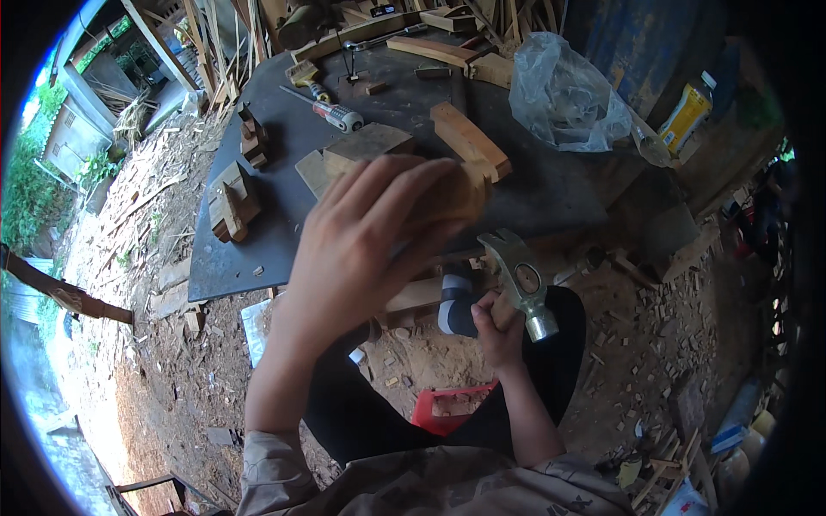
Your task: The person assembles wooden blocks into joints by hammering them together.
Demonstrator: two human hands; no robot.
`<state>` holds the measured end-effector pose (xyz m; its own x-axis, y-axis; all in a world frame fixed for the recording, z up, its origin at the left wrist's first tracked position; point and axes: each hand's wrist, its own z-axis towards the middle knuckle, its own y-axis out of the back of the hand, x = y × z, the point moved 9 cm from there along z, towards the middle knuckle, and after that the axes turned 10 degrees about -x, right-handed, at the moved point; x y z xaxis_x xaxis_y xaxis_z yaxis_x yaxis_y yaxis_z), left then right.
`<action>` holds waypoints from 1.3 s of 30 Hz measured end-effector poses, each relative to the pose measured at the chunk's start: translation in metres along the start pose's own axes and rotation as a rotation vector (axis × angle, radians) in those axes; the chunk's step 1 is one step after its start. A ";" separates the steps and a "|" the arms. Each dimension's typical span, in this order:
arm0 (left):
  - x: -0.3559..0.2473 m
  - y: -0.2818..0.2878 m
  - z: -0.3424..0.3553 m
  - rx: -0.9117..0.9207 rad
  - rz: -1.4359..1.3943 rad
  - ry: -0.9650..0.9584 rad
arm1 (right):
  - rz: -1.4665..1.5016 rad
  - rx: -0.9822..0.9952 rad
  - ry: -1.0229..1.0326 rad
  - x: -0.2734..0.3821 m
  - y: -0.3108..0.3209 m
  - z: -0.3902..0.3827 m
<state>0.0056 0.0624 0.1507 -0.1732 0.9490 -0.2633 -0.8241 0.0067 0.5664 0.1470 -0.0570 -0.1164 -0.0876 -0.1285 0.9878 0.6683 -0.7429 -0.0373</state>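
Hammer (519, 284) is clamped in the right hand (499, 331). Left hand (361, 249) appears closed on a wood block (469, 185) over the tabletop (284, 249).

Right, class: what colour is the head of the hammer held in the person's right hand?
Shiny silver metal: the hammer head, held in the right hand, shows best in the head view.

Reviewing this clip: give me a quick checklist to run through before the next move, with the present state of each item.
1. Right hand grips hammer: ok.
2. Left hand on wood block: ok.
3. Block resting flat on table: cannot tell, hand covers it.
4. Left fingers out of hammer's path: not ok, spread over block.
5. Plastic bag apart from block: ok.
6. Screwdriver apart from hands: ok.
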 end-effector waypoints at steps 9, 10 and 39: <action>0.047 0.001 0.074 -0.195 0.292 -0.131 | 0.036 0.110 -0.050 -0.003 -0.002 -0.003; 0.045 -0.001 0.073 -0.185 0.286 -0.166 | 0.006 0.123 -0.059 -0.004 -0.003 -0.003; 0.072 0.049 -0.028 -0.416 0.134 0.207 | -0.633 -0.156 0.106 0.143 0.081 0.015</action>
<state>-0.0622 0.1223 0.1377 -0.3614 0.8499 -0.3834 -0.9258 -0.2781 0.2562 0.1995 -0.1258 0.0243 -0.5062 0.3061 0.8062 0.3493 -0.7820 0.5162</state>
